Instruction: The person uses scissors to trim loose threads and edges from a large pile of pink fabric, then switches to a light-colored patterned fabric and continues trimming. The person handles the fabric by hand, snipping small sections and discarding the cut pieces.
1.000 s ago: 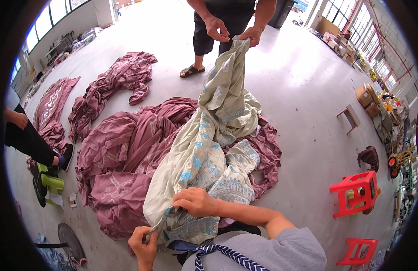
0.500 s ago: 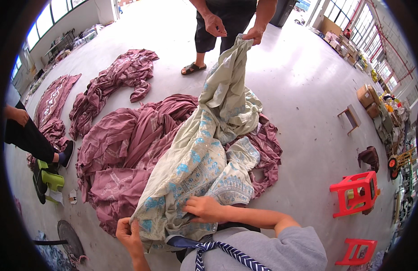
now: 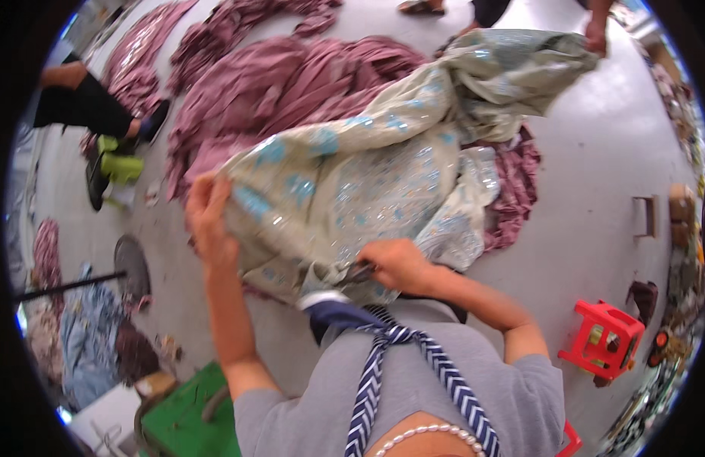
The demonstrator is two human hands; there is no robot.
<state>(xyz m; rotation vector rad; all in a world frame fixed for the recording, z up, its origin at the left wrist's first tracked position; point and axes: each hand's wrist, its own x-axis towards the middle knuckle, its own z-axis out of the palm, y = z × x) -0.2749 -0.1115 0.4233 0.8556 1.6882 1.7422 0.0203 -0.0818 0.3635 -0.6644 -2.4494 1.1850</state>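
A long pale green cloth with light blue flower patches (image 3: pixel 383 167) stretches from me toward another person at the top. My left hand (image 3: pixel 209 217) grips its near left corner, fingers closed over the edge. My right hand (image 3: pixel 394 264) clutches the near edge close to my chest. At the far end the other person's hand (image 3: pixel 596 34) holds the cloth's other end. Under the cloth lies a heap of mauve fabric (image 3: pixel 291 76) on the floor.
More mauve cloths (image 3: pixel 139 46) lie at the top left. A seated person's leg and dark shoe (image 3: pixel 94 107) are at the left. A red plastic stool (image 3: pixel 605 339) stands at the right, a green surface (image 3: pixel 192 415) at the bottom left, and a round floor cover (image 3: pixel 132 263) nearby.
The view has tilted down and in. My left hand moved up and out along the cloth's edge, spreading the near end wider; the right hand stayed gripping near my chest.
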